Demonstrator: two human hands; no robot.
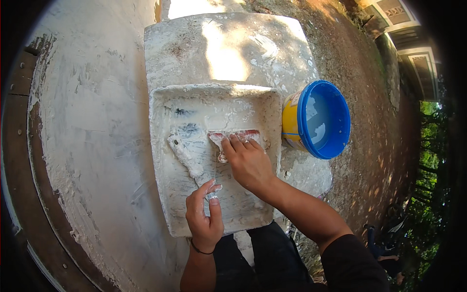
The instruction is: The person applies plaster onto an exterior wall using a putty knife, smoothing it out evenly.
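Observation:
A shallow rectangular tray (160, 194), coated in white paste, lies in front of me. My right hand (250, 165) reaches into it, fingers bent over a red-edged scraper (216, 137) smeared with the paste. Left of that, a paste-covered putty knife (185, 155) rests in the tray, its handle end away from me. Close to its near end is my left hand (205, 216), with thumb and fingers curved but apart and white paste on the tips. Whether those fingertips touch the knife's near end, I cannot tell.
A blue-rimmed yellow bucket (302, 124) of cloudy liquid stands right of the tray. Under the tray is a paste-stained board (180, 58). A whitish plastered wall (104, 121) runs along the left, with brown wood (22, 146) beyond it. Dirt ground (374, 131) spreads to the right.

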